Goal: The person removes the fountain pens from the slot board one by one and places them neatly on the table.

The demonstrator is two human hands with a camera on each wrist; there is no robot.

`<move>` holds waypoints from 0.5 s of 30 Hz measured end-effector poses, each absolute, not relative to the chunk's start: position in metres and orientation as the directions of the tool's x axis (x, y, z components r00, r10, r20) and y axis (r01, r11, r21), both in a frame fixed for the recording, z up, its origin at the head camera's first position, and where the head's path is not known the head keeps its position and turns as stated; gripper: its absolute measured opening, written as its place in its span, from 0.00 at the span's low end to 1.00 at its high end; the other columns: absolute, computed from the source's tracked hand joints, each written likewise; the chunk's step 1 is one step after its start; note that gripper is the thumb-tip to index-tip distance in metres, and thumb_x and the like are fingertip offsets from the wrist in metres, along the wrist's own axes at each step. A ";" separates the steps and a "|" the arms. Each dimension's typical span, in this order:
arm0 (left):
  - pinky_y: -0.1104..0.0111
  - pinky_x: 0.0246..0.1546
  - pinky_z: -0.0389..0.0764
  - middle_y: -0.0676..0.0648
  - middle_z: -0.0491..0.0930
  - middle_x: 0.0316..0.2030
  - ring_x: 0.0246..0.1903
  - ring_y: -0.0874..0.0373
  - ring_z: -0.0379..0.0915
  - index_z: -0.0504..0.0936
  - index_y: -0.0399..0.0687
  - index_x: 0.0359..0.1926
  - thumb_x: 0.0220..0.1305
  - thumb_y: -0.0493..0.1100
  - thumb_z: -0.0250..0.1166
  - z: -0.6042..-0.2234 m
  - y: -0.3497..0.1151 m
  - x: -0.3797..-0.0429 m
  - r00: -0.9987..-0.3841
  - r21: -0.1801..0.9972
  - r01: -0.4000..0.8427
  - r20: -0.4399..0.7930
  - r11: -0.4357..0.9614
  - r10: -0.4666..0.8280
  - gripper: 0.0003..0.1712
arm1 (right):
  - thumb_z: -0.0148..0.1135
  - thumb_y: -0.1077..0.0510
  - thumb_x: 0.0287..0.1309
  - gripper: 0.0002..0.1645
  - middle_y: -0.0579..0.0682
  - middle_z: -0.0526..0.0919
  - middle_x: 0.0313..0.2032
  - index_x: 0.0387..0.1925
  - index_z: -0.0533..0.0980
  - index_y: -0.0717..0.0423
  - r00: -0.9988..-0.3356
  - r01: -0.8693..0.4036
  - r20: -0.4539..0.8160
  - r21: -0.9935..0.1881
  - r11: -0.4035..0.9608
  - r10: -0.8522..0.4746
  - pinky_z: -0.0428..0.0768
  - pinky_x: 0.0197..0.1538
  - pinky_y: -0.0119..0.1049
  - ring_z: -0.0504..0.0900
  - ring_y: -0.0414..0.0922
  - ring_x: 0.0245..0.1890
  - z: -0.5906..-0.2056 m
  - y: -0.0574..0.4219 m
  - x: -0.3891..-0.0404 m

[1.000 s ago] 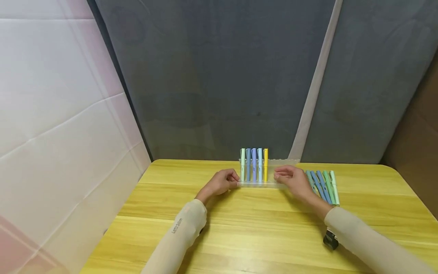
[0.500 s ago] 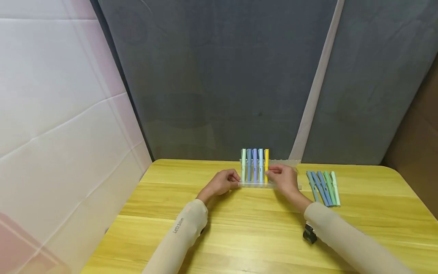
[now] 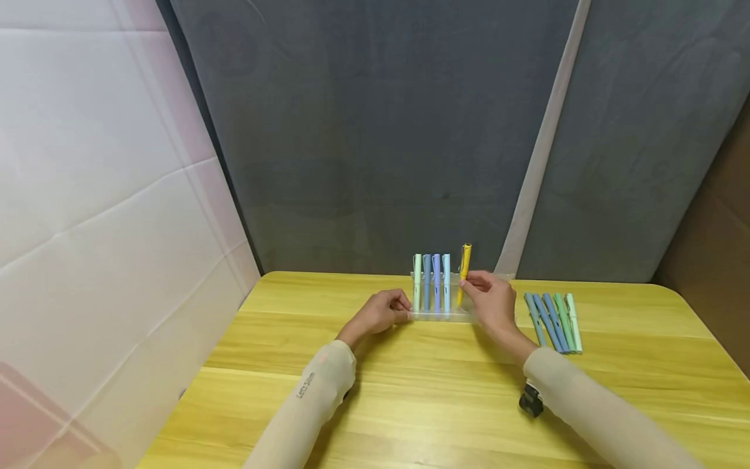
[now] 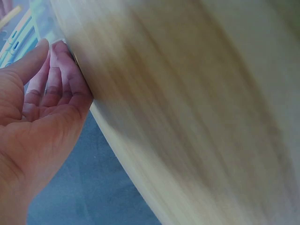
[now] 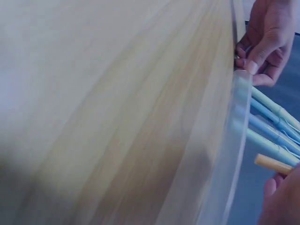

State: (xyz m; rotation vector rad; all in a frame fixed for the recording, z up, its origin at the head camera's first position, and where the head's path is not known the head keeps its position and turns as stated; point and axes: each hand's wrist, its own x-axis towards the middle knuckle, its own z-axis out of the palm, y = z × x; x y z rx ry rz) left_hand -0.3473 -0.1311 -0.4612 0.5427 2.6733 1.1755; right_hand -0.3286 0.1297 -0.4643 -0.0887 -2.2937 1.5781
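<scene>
A clear plastic pen rack [image 3: 430, 316] stands near the table's back edge. Several pens stand upright in its left part: light green [image 3: 417, 280], dark blue [image 3: 427, 281], purple [image 3: 436, 281] and light blue [image 3: 447, 280]. My left hand [image 3: 377, 312] pinches the rack's left end, also visible in the right wrist view. Between thumb and fingers, my right hand [image 3: 495, 305] holds a yellow pen [image 3: 465, 259], slightly tilted and raised above the other pens. In the right wrist view the yellow pen's lower end [image 5: 269, 162] is apart from the rack's front ledge.
To the right of the rack, several blue and green pens [image 3: 553, 322] lie side by side on the wooden table [image 3: 422, 397]. A dark grey curtain [image 3: 375, 143] hangs behind the table, and a pale cloth wall [image 3: 105, 163] is on the left.
My right hand moved left to the yellow pen, took hold of it, and has lifted it up and slightly right from its place. My left hand stays at the rack's end.
</scene>
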 end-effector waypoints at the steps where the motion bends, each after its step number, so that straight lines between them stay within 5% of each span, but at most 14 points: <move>1: 0.70 0.33 0.75 0.47 0.83 0.37 0.34 0.58 0.73 0.84 0.45 0.42 0.69 0.37 0.70 -0.461 -0.130 -0.348 -0.919 0.740 0.260 -0.008 0.620 0.395 0.03 | 0.74 0.53 0.66 0.14 0.56 0.92 0.46 0.49 0.88 0.55 -0.927 -0.157 0.264 -0.918 0.363 0.267 0.79 0.40 0.20 0.89 0.45 0.44 -0.462 0.133 -0.328; 9: 0.71 0.34 0.75 0.47 0.83 0.37 0.34 0.59 0.73 0.84 0.44 0.42 0.69 0.37 0.70 -0.461 -0.127 -0.351 -0.916 0.746 0.260 -0.011 0.613 0.401 0.04 | 0.73 0.52 0.67 0.16 0.55 0.92 0.46 0.51 0.87 0.56 -0.886 -0.177 0.292 -0.931 0.319 0.360 0.80 0.38 0.18 0.82 0.23 0.35 -0.456 0.179 -0.317; 15: 0.71 0.36 0.75 0.47 0.83 0.36 0.35 0.58 0.73 0.84 0.46 0.41 0.68 0.37 0.71 -0.460 -0.127 -0.351 -0.921 0.740 0.259 -0.003 0.621 0.389 0.04 | 0.70 0.47 0.69 0.22 0.31 0.86 0.37 0.56 0.86 0.56 -0.893 -0.137 0.274 -0.921 0.366 0.357 0.80 0.36 0.18 0.81 0.21 0.34 -0.457 0.216 -0.302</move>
